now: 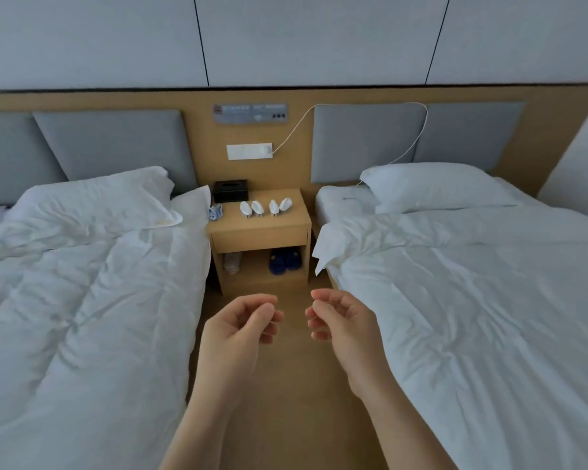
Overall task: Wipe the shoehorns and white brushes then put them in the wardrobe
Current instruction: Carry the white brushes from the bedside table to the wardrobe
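left bed [82, 300] | blue-white cloth [215, 212] at left edge of nightstand [260, 237] | left hand [241, 325] over floor, fingers loosely curled, holding nothing | four white brushes [258, 208] in a row on nightstand top | right hand [340, 320] loosely curled, also empty | right bed [472, 300]

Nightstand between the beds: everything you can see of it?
The nightstand looks like light wood laminate, standing upright against the headboard panel, bedding close on both sides. It has a flat top, one closed drawer with no visible handle, and an open shelf below. On top: a black tissue box at back left, a crumpled blue-white cloth at the left edge, four white brushes in a row. On the shelf: a clear bottle at left, dark blue slippers at right.
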